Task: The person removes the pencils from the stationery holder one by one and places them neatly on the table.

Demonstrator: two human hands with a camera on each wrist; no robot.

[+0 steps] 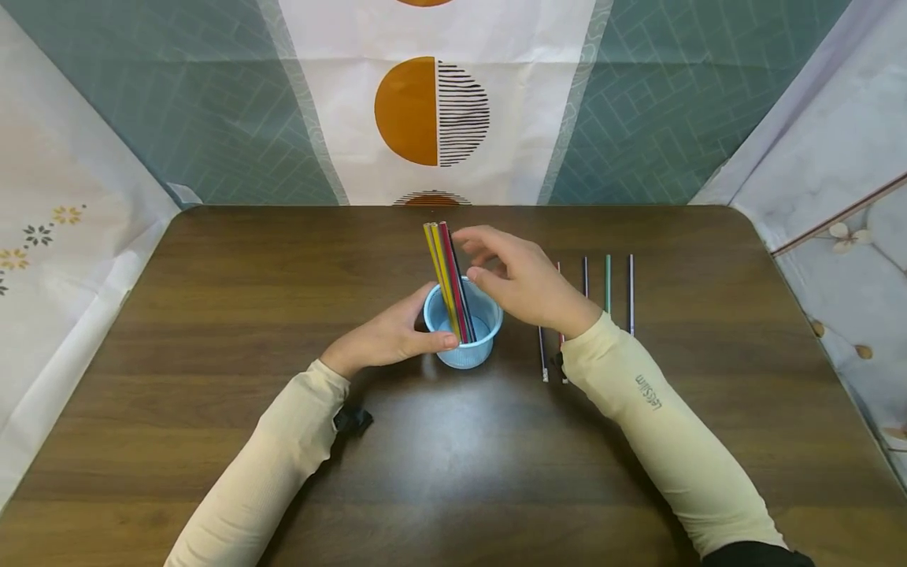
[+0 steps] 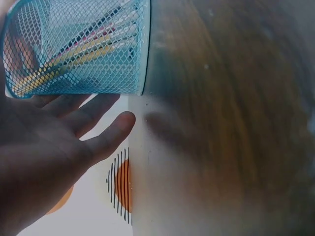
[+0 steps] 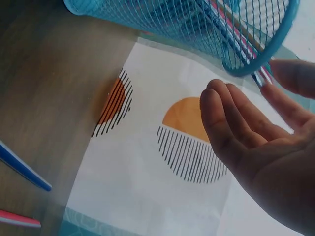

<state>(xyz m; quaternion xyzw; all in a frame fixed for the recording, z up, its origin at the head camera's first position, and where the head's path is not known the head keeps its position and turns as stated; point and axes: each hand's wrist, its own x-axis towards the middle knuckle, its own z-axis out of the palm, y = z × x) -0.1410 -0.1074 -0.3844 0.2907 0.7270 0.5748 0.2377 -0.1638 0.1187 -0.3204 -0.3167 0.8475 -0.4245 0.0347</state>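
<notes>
Cream sleeve (image 1: 272,449) at the left leads to the left hand (image 1: 397,335), whose fingers wrap the cup (image 1: 464,356), thumb on the near side; were that hold slack, a knock from the right might tip the light-looking mesh over, while too hard a squeeze might bend it. Inside the cup, in the middle of the bench (image 1: 283,276), yellow pencils (image 1: 443,268), a red one (image 1: 452,268) and a dark one (image 1: 467,307) stand bunched, slanting far and left, well above the rim; that tall, one-sided lean could pull the cup off balance. Just right of their tops, the right hand (image 1: 527,279) has its fingers loosely bent with thumb apart, gripping nothing; whether one touches the dark pencil, I cannot tell, but catching it could drag the bunch askew. Farther right, the loose pencils (image 1: 608,283) lie partly under the right sleeve (image 1: 638,386), which could brush and roll them if lowered.
</notes>
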